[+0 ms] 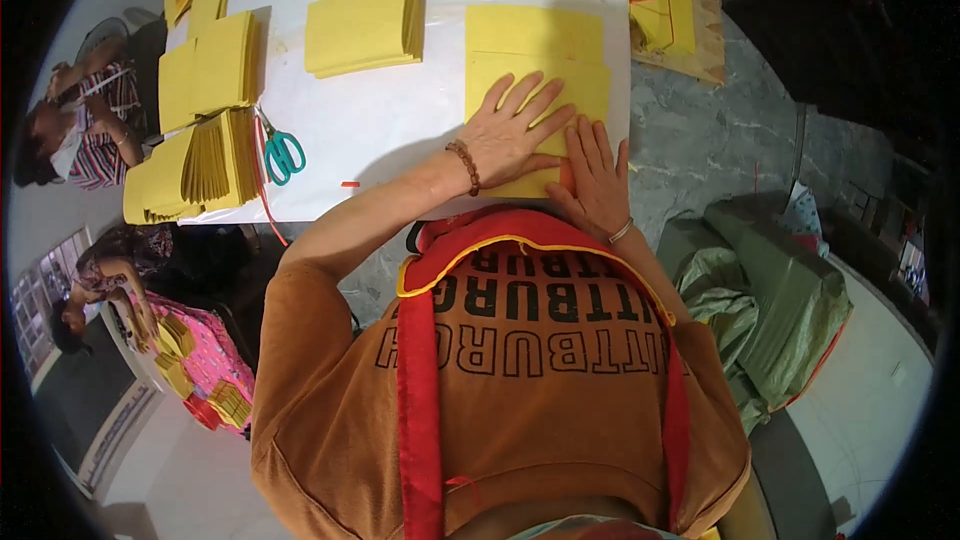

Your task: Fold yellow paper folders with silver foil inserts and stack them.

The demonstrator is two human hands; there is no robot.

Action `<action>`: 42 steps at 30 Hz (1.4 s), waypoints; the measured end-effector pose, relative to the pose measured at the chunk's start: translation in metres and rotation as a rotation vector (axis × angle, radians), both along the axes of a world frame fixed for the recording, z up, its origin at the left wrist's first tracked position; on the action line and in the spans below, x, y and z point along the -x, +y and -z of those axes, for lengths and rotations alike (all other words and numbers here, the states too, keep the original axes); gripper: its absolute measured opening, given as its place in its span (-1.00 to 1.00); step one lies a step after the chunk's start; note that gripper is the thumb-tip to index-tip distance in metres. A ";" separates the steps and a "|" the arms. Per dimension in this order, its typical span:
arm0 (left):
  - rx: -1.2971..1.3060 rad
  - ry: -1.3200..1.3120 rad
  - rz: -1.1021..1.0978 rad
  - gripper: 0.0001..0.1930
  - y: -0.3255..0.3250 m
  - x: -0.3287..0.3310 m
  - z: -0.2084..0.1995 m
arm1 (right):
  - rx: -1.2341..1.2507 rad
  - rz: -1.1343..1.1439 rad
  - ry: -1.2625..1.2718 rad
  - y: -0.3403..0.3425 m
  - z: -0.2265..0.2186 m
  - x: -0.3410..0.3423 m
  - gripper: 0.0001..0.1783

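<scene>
Yellow paper sheets (535, 35) lie overlapping near the right edge of the white-covered table, straight in front of me. My left hand (510, 135), below a beaded bracelet, presses flat on them with its fingers spread. Close beside it, my right hand (597, 175) lies with fingers stretched over the sheets' right edge. A small orange patch (567, 177) shows between the two hands; I cannot tell what it is. What lies under my palms is hidden. Farther left sits a neat stack of yellow paper (355, 28).
Scissors (283, 155) with teal handles lie beside fanned yellow bundles (220, 155) at the table's left. A red strip (265, 180) hangs over the front edge. More yellow bundles (660, 5) rest on a wooden pallet at right. Two people (95, 130) sit at the left.
</scene>
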State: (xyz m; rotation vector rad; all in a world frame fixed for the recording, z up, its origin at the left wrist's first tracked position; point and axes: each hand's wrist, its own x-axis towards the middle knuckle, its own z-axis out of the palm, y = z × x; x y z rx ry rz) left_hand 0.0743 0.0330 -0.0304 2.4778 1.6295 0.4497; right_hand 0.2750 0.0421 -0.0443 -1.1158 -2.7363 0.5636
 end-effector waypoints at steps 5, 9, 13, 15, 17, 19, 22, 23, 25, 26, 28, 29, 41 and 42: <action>-0.108 0.178 0.073 -0.45 -0.001 -0.008 0.005 | 0.183 -0.034 0.089 0.015 -0.012 -0.005 -0.31; -0.113 0.328 0.049 -0.56 0.002 -0.014 -0.009 | 0.562 0.243 0.694 0.031 -0.017 -0.014 -0.48; -0.224 -0.141 -0.008 -0.55 0.006 0.039 -0.036 | 0.522 0.484 0.840 0.033 -0.013 -0.019 -0.57; -0.336 -0.120 -0.127 -0.50 0.002 0.079 -0.052 | 0.525 0.491 0.838 0.031 -0.007 -0.025 -0.60; -0.388 0.070 -0.312 -0.45 -0.002 0.124 -0.050 | 0.534 0.492 0.834 0.027 -0.005 -0.025 -0.63; -0.396 0.168 -0.405 -0.42 0.000 0.167 -0.024 | 0.564 0.526 0.793 0.024 -0.005 -0.024 -0.68; -0.298 0.294 -0.447 -0.34 0.002 0.206 0.017 | 0.465 0.471 0.685 0.023 -0.006 -0.019 -0.71; -0.237 0.270 -0.420 -0.33 0.002 0.213 0.028 | 0.467 0.471 0.685 0.022 -0.008 -0.017 -0.71; -0.147 0.282 -0.369 -0.31 0.000 0.218 0.040 | 0.472 0.492 0.646 0.020 -0.013 -0.014 -0.73; -0.142 0.283 -0.372 -0.31 0.000 0.221 0.046 | 0.477 0.491 0.644 0.021 -0.012 -0.012 -0.73; -0.017 0.259 -0.347 -0.29 -0.001 0.217 0.048 | 0.490 0.506 0.696 0.021 -0.009 -0.012 -0.73; -0.009 0.257 -0.346 -0.29 -0.004 0.213 0.050 | 0.496 0.510 0.692 0.021 -0.006 -0.014 -0.73; 0.047 0.245 -0.325 -0.18 -0.009 0.207 0.035 | 0.113 0.166 0.499 0.033 -0.009 -0.004 -0.78; 0.049 0.244 -0.313 -0.18 -0.008 0.206 0.029 | 0.112 0.147 0.489 0.034 -0.005 -0.005 -0.79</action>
